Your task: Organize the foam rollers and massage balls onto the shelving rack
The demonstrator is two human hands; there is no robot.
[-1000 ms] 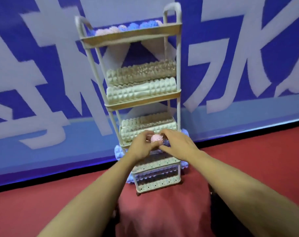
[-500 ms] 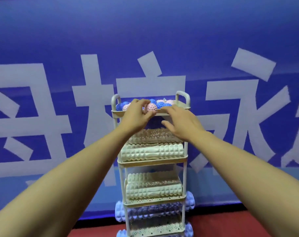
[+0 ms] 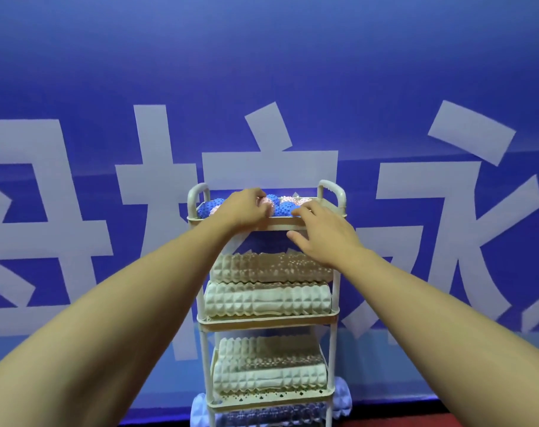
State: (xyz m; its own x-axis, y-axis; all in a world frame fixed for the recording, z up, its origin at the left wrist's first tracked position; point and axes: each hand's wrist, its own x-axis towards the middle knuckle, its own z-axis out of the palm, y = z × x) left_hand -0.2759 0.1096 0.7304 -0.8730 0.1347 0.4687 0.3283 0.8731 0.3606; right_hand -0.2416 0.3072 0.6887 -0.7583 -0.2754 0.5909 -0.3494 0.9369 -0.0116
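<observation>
Rack: the tall cream plastic shelving rack [image 3: 336,315] stands against the blue wall banner with large white characters [image 3: 77,180], a looped handle at each top corner.
Top tray: spiky blue and pink massage balls [image 3: 285,208] crowd the top tier [image 3: 280,221], tight together behind the front rim.
Left hand: the left hand [image 3: 246,209] reaches over the rim into the balls, fingers curled down onto a pale pink spiky ball [image 3: 266,202]; whether it pinches that ball or just rests on it, I cannot tell.
Right hand: the right hand [image 3: 320,234] sits at the front rim, fingers loosely spread, fingertips [image 3: 299,212] touching the blue ball at the edge, thumb under the rim. It grips nothing.
Second tier: two cream ridged foam rollers [image 3: 266,298], one stacked on the other, lying lengthwise.
Third tier: two more cream ridged rollers [image 3: 269,375], stacked the same way.
Bottom: pale blue knobbly rollers [image 3: 343,397] poke out at both sides of the lowest visible tier.
Floor: a strip of red floor [image 3: 446,422] shows at lower right.
</observation>
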